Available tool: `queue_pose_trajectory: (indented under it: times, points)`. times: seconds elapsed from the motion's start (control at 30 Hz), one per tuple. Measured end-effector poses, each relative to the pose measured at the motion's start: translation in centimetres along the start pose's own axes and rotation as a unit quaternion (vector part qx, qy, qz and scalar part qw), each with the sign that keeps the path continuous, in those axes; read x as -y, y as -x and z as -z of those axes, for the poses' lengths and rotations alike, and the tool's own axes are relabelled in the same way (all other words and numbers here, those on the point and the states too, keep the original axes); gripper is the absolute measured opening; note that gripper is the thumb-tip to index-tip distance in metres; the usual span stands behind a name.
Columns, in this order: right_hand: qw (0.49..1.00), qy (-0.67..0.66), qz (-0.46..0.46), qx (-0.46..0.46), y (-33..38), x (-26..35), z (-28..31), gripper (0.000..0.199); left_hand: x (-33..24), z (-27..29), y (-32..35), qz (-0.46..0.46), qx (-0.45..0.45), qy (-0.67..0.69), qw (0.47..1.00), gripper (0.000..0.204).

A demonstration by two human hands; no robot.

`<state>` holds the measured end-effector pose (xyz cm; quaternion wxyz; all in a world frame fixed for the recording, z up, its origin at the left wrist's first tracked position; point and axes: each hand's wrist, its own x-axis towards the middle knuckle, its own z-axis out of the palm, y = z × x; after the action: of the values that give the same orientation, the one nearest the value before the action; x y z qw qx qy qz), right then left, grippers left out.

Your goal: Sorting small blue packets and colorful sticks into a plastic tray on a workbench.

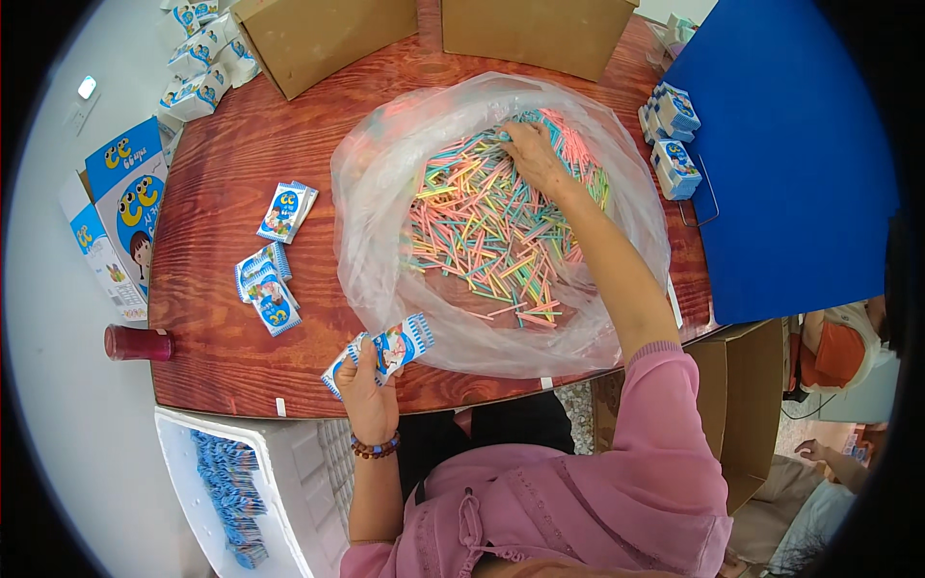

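Note:
My left hand (pixel 370 395), with a beaded bracelet at the wrist, grips blue-and-white packets (pixel 403 345) at the near edge of the table. My right hand (pixel 536 162) reaches into a large clear plastic bag (pixel 374 207), spread open on the table. Its fingers are bent and drawn together on the far part of a heap of thin pastel sticks (pixel 487 222), in pink, yellow, green and blue. The fingertips are partly hidden among the sticks. Left of the bag, more small packets lie on the wood: a pair (pixel 286 212) and a little pile (pixel 267 286).
Cardboard boxes (pixel 328 39) stand at the table's far side. Packet stacks (pixel 673 144) sit beside a blue panel (pixel 780 173) at right. A red-lidded jar (pixel 140 343) and printed carton (pixel 125 217) are at left. Below, a white foam box (pixel 289 462) holds packets. Another person's hand (pixel 814 450) shows lower right.

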<state>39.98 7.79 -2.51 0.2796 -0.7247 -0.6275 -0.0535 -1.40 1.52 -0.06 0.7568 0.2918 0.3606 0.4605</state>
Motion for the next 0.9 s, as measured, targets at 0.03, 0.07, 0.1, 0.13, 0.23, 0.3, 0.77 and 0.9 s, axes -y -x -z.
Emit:
queue_pose_trajectory:
  times: [0.03, 0.07, 0.1, 0.13, 0.23, 0.3, 0.77, 0.9]
  points:
    - [1.0, -0.011, -0.012, -0.004, 0.0, 0.2, 0.2, 0.017, 0.0, 0.0, 0.0, -0.001, 0.002, 0.003, 1.0, 0.015]
    - [1.0, -0.012, -0.011, -0.004, -0.1, 0.8, 0.7, 0.017, 0.0, 0.0, 0.0, -0.002, 0.002, 0.005, 1.0, 0.015]
    - [0.999, -0.035, -0.04, -0.009, -0.1, 1.3, 1.2, 0.014, 0.0, -0.1, 0.1, -0.002, 0.002, 0.005, 1.0, 0.015]
    - [0.996, -0.057, -0.069, -0.014, 0.1, 2.0, 1.6, 0.016, -0.1, -0.4, 0.1, 0.0, -0.004, 0.007, 1.0, 0.016]
    - [0.835, -0.502, -0.191, -0.12, 1.1, 4.1, 2.5, 0.025, 0.1, -2.3, -0.2, 0.006, 0.005, 0.031, 0.999, 0.017]
    - [0.781, -0.587, -0.175, -0.119, 2.2, 6.9, 3.4, 0.024, 0.2, -3.0, -0.9, 0.005, 0.012, 0.051, 0.999, 0.018]
    - [0.552, -0.801, -0.107, -0.203, 8.5, 25.0, 6.1, 0.016, 2.8, -4.8, -3.1, -0.006, 0.124, 0.104, 0.987, 0.023]
    - [0.55, -0.796, -0.136, -0.215, 9.2, 26.9, 5.3, 0.017, 3.3, -4.3, -3.0, -0.028, 0.105, 0.097, 0.989, 0.022]
